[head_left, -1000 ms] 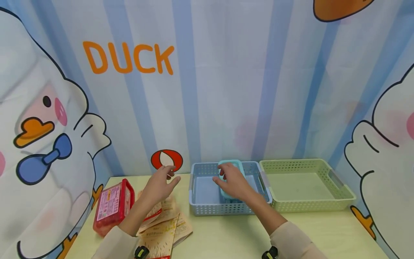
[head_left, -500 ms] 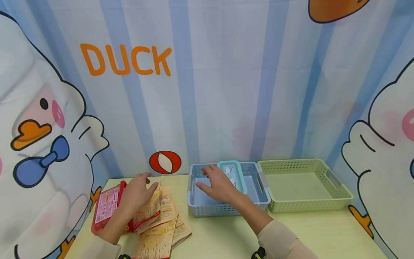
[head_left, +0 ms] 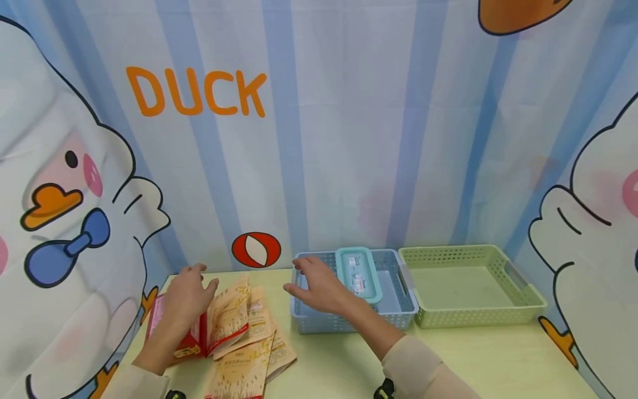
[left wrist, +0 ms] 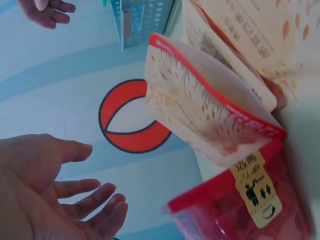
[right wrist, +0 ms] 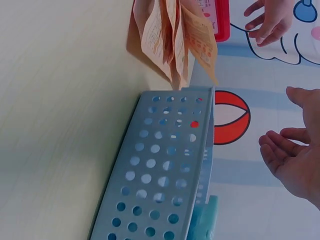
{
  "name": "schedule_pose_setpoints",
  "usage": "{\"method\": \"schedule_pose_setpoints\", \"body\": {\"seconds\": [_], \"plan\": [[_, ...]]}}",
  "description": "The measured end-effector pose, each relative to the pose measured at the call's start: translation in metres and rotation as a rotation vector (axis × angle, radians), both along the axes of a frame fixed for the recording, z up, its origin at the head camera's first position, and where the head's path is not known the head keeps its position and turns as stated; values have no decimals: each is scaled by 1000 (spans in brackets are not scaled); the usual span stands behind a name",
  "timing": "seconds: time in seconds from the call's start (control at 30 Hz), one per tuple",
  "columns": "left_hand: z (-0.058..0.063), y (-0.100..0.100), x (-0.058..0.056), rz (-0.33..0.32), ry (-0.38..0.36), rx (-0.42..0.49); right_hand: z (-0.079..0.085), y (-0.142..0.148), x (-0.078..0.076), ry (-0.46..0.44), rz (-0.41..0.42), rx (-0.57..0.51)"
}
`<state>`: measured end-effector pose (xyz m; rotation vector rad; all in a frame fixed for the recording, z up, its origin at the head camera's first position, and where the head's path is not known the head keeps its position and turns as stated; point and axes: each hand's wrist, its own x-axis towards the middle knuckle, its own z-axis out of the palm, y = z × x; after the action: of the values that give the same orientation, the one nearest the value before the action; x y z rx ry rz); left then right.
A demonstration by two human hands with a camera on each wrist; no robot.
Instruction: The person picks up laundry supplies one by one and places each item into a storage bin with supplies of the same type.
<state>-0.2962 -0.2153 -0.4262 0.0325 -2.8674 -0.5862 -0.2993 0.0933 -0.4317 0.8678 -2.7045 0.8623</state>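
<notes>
My left hand hovers over the red plastic box at the table's left, fingers loosely bent and holding nothing. In the left wrist view that box shows a red lid and a cream sticker. Several tan packets with red bottom edges lie fanned just right of it; one leans upright against the box. Over the left part of the blue basket hangs my right hand, its fingers apart and nothing in them. Inside that basket lies a container with a turquoise lid, beside the right hand.
A pale green basket stands against the blue one's right side. Behind the table hangs a striped curtain with printed ducks, close to the back edge.
Both hands have moved left: the left hand from above the packets to above the red box, the right hand off the turquoise-lidded container to the basket's left part. Both stay without a hold.
</notes>
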Motion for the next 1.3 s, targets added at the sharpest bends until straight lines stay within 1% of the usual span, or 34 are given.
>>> {"method": "schedule_pose_setpoints", "body": {"seconds": [0.13,0.23,0.43,0.57,0.67,0.8,0.9,1.07,1.17,1.3], "plan": [[4,-8,1,29,-36,-22,3,-10,0,-11,12,-5],[4,-14,1,40,-72,-38,5,-18,0,-18,20,-16],[0,-35,0,23,-164,-44,7,-38,-2,-43,57,-42],[4,-43,-1,20,-198,-58,9,-49,-6,-61,87,-71],[7,-42,-2,28,-215,-50,10,-56,-9,-91,91,-98],[6,-43,-1,43,-220,-43,9,-66,-12,-144,96,-146],[2,-45,-1,37,-221,-45,6,-74,-12,-191,115,-196],[-3,-48,0,3,-231,-40,-1,-91,-10,-243,154,-249],[-7,-49,1,-6,-231,-40,-6,-102,-8,-271,158,-264],[-10,-50,1,-1,-239,-30,-11,-116,-6,-310,161,-294]]}}
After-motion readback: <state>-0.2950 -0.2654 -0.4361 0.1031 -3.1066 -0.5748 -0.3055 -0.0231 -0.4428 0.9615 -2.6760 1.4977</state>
